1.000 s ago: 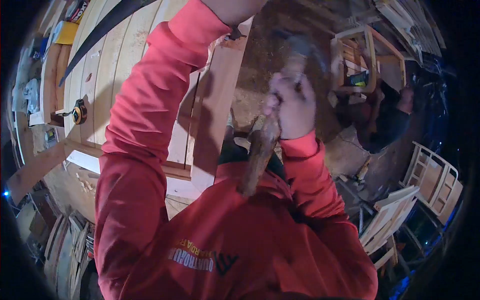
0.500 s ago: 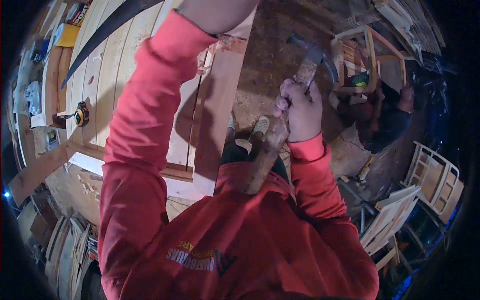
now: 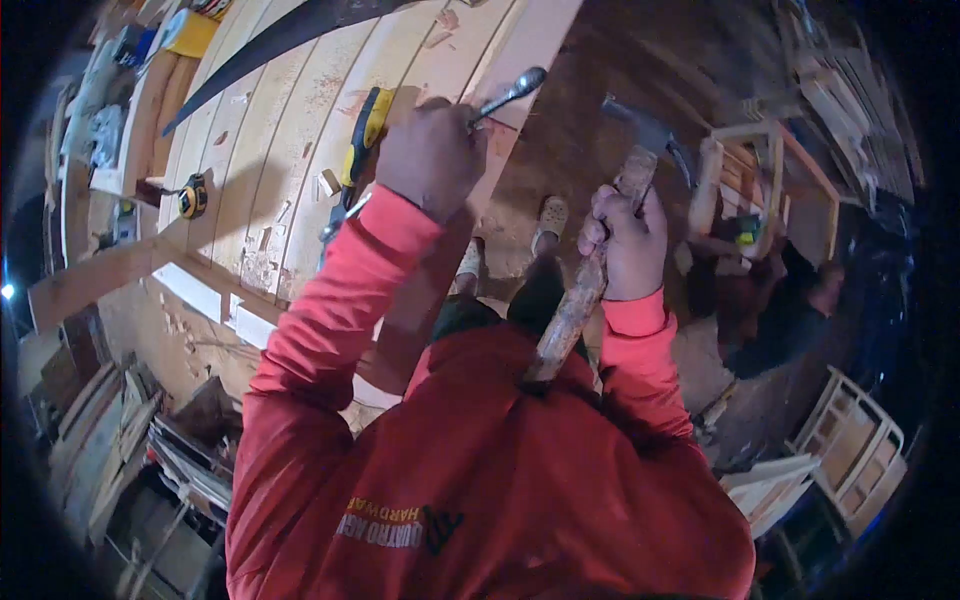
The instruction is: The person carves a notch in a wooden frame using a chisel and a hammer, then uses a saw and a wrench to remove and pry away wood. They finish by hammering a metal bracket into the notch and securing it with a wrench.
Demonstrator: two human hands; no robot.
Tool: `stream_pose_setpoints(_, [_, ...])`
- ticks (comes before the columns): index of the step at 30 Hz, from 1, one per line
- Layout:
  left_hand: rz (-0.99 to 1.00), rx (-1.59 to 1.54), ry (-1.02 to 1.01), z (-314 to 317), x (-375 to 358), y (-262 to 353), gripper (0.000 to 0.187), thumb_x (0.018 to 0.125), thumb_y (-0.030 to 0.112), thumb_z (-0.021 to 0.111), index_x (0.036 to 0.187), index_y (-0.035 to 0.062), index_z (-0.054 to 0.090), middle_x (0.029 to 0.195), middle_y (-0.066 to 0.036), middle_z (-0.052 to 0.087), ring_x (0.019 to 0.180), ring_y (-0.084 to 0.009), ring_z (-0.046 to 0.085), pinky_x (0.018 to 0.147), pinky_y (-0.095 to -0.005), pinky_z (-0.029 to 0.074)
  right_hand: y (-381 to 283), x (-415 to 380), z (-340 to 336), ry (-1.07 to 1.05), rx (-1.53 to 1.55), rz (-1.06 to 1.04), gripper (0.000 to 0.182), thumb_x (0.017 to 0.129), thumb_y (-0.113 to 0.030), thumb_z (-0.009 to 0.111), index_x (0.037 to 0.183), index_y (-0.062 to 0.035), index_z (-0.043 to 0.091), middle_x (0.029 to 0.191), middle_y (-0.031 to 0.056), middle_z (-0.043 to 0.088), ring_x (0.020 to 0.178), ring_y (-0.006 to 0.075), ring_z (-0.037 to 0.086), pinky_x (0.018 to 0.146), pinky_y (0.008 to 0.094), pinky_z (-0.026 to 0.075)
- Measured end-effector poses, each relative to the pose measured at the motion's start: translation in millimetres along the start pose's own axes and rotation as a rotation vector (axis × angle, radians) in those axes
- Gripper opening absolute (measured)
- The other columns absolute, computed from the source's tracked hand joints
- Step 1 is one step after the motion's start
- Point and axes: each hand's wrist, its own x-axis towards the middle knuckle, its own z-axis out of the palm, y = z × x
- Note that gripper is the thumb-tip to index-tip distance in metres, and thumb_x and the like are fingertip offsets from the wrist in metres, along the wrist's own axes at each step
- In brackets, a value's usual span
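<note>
My left hand (image 3: pixel 432 158) is closed around a shiny metal rod with a rounded, knobbed end (image 3: pixel 512 94), held over the edge of the plank bench top (image 3: pixel 285 130). My right hand (image 3: pixel 632 240) grips a hammer (image 3: pixel 572 315) partway up its rough wooden handle. The hammer's dark metal head points away from me, over the floor, and the handle's lower end comes back to my red sweater. Just left of my left hand, a yellow-and-black handled tool (image 3: pixel 368 135) lies on the planks.
A long dark saw blade (image 3: pixel 270 55) and a tape measure (image 3: pixel 193 195) lie on the bench among wood chips. On the right, a person (image 3: pixel 790 310) is low beside a wooden frame (image 3: pixel 775 190). Stacked boards (image 3: pixel 110 440) stand at lower left.
My left hand has come back from the far top edge toward me, and the metal rod now shows in it. The yellow-and-black tool has come into view. My right hand still holds the hammer.
</note>
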Motion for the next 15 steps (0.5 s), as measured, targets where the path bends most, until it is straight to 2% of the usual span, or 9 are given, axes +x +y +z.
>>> stream_pose_setpoints(2, [-0.256, -0.01, -0.136, -0.6, -3.1, 17.7, 0.025, 0.088, 0.028, 0.068, 0.086, 0.0034, 0.072, 0.088, -0.021, 0.07, 0.079, -0.041, 0.07, 0.078, -0.0513, 0.056, -13.5, 21.2, -3.4, -0.057, 0.018, 0.001, 0.017, 0.097, -0.006, 0.059, 0.107, -0.0083, 0.046, 0.085, 0.0048, 0.056, 0.056, 0.0118, 0.052, 0.047, 0.0319, 0.047])
stream_pose_setpoints(6, [-0.094, 0.06, -0.094, -16.8, 6.7, 37.3, 0.022, 0.086, 0.025, 0.067, 0.084, 0.0035, 0.071, 0.082, -0.021, 0.07, 0.08, -0.0401, 0.07, 0.077, -0.0503, 0.056, -41.4, 75.6, -16.8, -0.176, -0.027, 0.072, 0.018, 0.097, -0.007, 0.06, 0.108, -0.0086, 0.045, 0.085, 0.0044, 0.055, 0.055, 0.0112, 0.052, 0.047, 0.0307, 0.047])
stream_pose_setpoints(7, [-0.2, 0.003, -0.136, -8.6, 6.9, 21.1, 0.02, 0.086, 0.023, 0.067, 0.085, 0.0038, 0.071, 0.081, -0.022, 0.07, 0.083, -0.0417, 0.07, 0.076, -0.0496, 0.055, -52.2, 86.6, -17.3, -0.208, -0.018, 0.087, 0.019, 0.097, -0.008, 0.06, 0.108, -0.0086, 0.045, 0.085, 0.0043, 0.055, 0.055, 0.0111, 0.052, 0.047, 0.0305, 0.047])
stream_pose_setpoints(10, [-0.304, -0.03, -0.33, -6.8, 16.6, 2.7, 0.018, 0.085, 0.021, 0.066, 0.087, 0.0035, 0.071, 0.084, -0.024, 0.07, 0.084, -0.0443, 0.068, 0.076, -0.0501, 0.054, -74.9, 118.0, -28.9, -0.337, -0.143, 0.099, 0.02, 0.098, -0.01, 0.061, 0.112, -0.0077, 0.047, 0.086, 0.0038, 0.056, 0.058, 0.0102, 0.052, 0.05, 0.0295, 0.047])
stream_pose_setpoints(11, [-0.255, -0.079, -0.3, 0.2, 12.7, -13.3, 0.019, 0.084, 0.021, 0.068, 0.09, 0.0026, 0.071, 0.085, -0.026, 0.069, 0.086, -0.0449, 0.068, 0.076, -0.0509, 0.053, -81.2, 128.0, -33.2, -0.387, -0.212, 0.096, 0.021, 0.098, -0.01, 0.062, 0.113, -0.0072, 0.049, 0.087, 0.0036, 0.056, 0.06, 0.0098, 0.053, 0.051, 0.029, 0.046])
stream_pose_setpoints(15, [-0.378, -0.085, -0.328, 4.2, 9.1, -31.0, 0.021, 0.083, 0.019, 0.071, 0.095, 0.002, 0.073, 0.088, -0.028, 0.069, 0.088, -0.0454, 0.068, 0.078, -0.0506, 0.054, -89.3, 167.3, -45.4, -0.593, -0.386, 0.145, 0.026, 0.097, -0.011, 0.065, 0.116, -0.0076, 0.048, 0.087, 0.0056, 0.056, 0.059, 0.0124, 0.055, 0.05, 0.0314, 0.049])
